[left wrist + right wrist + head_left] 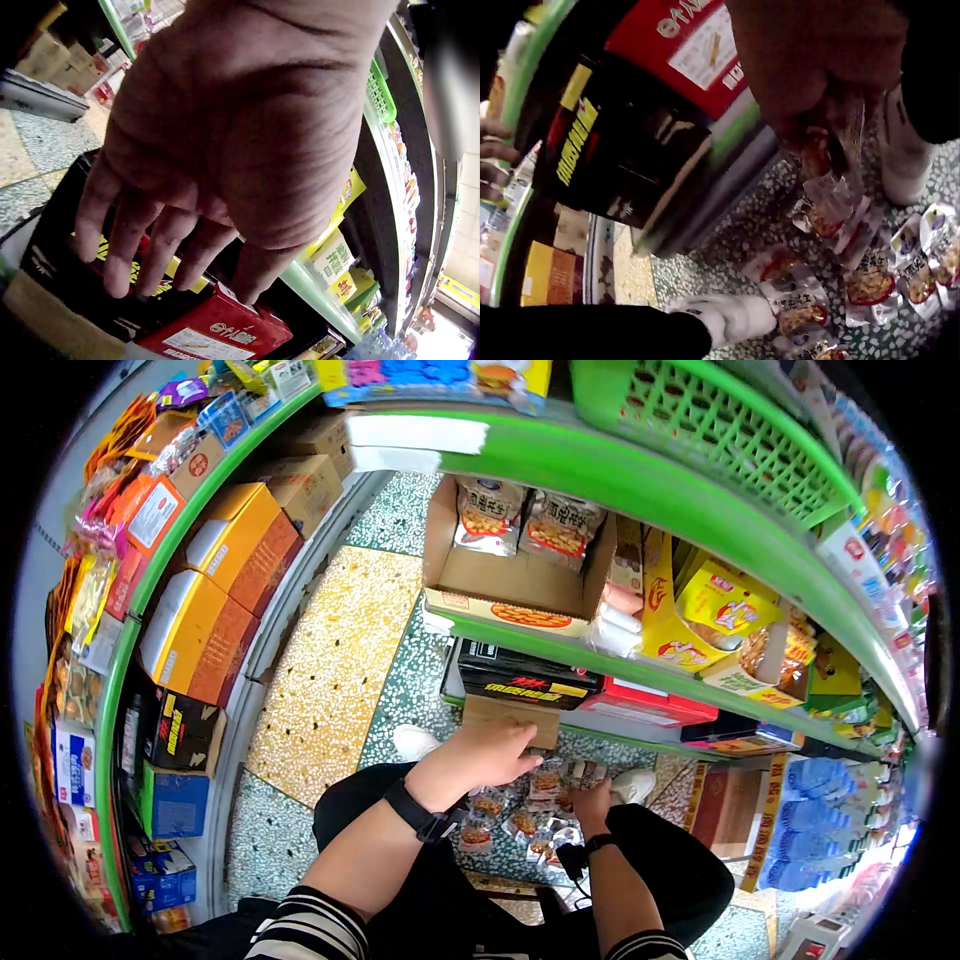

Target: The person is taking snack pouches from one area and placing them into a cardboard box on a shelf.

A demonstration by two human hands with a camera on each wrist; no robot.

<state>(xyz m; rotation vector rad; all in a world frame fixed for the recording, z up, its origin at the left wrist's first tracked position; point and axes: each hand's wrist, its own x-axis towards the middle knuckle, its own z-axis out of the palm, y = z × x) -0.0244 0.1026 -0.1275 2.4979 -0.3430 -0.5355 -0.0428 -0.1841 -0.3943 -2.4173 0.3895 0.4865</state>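
Note:
My left hand (485,756) is over the brown cardboard flap of a black box (525,678) on the bottom shelf. In the left wrist view its palm (232,142) faces the camera, fingers loosely extended and holding nothing. Lower down, my right hand (592,805) grips small clear snack packets (829,206) above the floor. Several similar packets (870,285) lie on the speckled floor between the shoes. On the shelf above, an open cardboard box (520,585) holds two snack bags (558,530) at its back.
A red box (645,703) sits right of the black one. Yellow snack bags (730,600) fill the shelf further right, below a green basket (715,430). Orange cartons (232,545) stand on the left shelving. Bottled water packs (815,825) are at the right. White shoes (413,742) rest on the floor.

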